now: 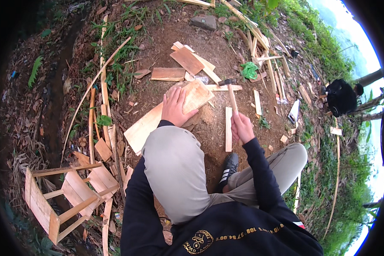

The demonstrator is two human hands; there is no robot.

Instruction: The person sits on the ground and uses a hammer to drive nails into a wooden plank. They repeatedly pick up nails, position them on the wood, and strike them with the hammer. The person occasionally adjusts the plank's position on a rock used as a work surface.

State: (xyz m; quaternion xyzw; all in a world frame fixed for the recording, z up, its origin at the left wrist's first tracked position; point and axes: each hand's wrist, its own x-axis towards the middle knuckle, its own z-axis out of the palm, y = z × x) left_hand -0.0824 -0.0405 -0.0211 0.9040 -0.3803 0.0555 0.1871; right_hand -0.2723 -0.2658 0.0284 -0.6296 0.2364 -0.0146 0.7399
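Note:
My left hand (177, 106) lies with its fingers spread on top of a wide, pale wooden board (151, 126). The board slants from lower left to upper right in front of my raised knee. In my right hand (242, 127) is a hammer (232, 96), gripped by its wooden handle. Its dark metal head points away from me, just right of the board's far end. A narrow wooden strip (228, 128) lies on the soil beside my right hand. No nail can be made out on the board.
Short reddish planks (187, 60) lie beyond the board. A green plastic bag (249, 70) and a handsaw (293, 112) are to the right. A slatted wooden frame (72, 192) stands at lower left. Long strips (264, 40) are piled at far right, and a black bag (341, 97) is farther out.

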